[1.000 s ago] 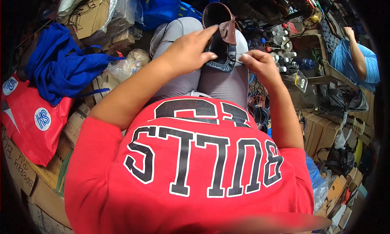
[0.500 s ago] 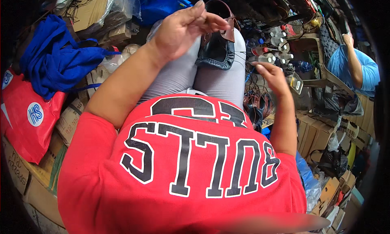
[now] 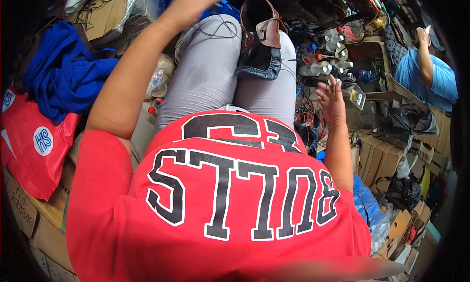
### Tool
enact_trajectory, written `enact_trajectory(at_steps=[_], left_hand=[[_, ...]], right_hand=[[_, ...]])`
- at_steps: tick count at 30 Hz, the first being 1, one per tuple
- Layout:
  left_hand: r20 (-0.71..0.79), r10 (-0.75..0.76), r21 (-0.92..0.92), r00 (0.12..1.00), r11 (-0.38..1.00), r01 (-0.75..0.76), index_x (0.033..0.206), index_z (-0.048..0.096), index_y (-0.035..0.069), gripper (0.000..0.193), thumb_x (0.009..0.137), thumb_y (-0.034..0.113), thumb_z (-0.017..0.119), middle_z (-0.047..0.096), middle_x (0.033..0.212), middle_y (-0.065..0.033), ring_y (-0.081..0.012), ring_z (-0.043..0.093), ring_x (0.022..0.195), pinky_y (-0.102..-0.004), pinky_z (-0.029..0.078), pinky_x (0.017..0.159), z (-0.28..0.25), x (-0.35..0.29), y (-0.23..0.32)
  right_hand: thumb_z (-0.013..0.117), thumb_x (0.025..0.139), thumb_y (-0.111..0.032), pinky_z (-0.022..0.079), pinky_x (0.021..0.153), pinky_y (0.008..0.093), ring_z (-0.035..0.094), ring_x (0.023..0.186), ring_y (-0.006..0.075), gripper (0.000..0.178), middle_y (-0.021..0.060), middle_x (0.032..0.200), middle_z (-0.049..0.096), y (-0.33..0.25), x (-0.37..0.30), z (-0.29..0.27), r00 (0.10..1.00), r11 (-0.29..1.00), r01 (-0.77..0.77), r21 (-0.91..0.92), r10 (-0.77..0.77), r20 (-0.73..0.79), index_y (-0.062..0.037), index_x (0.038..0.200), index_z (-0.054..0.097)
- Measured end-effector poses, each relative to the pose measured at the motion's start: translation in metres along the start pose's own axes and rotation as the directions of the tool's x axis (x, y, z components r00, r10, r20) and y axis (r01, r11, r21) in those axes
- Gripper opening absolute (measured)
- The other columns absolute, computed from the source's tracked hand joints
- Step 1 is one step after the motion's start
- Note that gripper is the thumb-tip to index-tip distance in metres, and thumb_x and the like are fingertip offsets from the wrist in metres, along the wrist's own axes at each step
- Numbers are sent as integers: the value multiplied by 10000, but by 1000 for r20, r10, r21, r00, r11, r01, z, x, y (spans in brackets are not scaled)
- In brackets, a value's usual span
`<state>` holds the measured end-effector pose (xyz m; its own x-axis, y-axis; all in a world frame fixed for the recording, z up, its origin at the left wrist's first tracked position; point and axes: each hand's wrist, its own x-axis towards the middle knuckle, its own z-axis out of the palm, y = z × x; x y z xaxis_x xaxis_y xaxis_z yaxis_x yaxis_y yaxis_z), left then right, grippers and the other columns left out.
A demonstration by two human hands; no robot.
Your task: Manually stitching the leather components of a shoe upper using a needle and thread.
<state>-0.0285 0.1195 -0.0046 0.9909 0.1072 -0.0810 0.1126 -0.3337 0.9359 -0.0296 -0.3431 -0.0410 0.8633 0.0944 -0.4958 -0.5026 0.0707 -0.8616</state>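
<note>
A shoe upper of brown and dark blue leather sits upright between my knees, its gathered blue edge toward me. My left hand is raised at the top edge, left of the upper and apart from it. Motion smears its fingers, so any grip there is unclear. A thin dark thread loops across my left knee. To the right of my knee, my right hand is lifted with its fingers apart, near several bottles; no held thing shows in it.
A blue cloth and a red bag lie on the left. More brown shoe pieces are beside my right thigh. Cardboard is stacked at the right. Another person in a blue shirt sits at the far right.
My left hand has swung up and leftward off the shoe upper. My right hand has moved slightly down and right, its fingers now turned upward. Thread now shows over the left knee.
</note>
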Motion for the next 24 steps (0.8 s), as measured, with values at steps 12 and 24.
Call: enact_trajectory(at_steps=[12,24], left_hand=[[594,268,-41,758,952,-304,1045,597,-6,402,751,219,756,619,945,-41,-122,561,897,-274,447,820,98,8,45],[620,231,93,750,927,-363,1014,621,-12,321,800,219,687,595,957,-91,-174,579,901,-304,447,824,100,9,34]], right_hand=[[687,799,-307,450,590,363,596,650,255,314,155,759,613,-81,-38,149,750,231,653,-721,-68,657,3,839,655],[595,814,-152,379,517,361,470,526,244,246,161,610,470,-66,-60,137,780,270,616,-740,-73,622,33,679,505]])
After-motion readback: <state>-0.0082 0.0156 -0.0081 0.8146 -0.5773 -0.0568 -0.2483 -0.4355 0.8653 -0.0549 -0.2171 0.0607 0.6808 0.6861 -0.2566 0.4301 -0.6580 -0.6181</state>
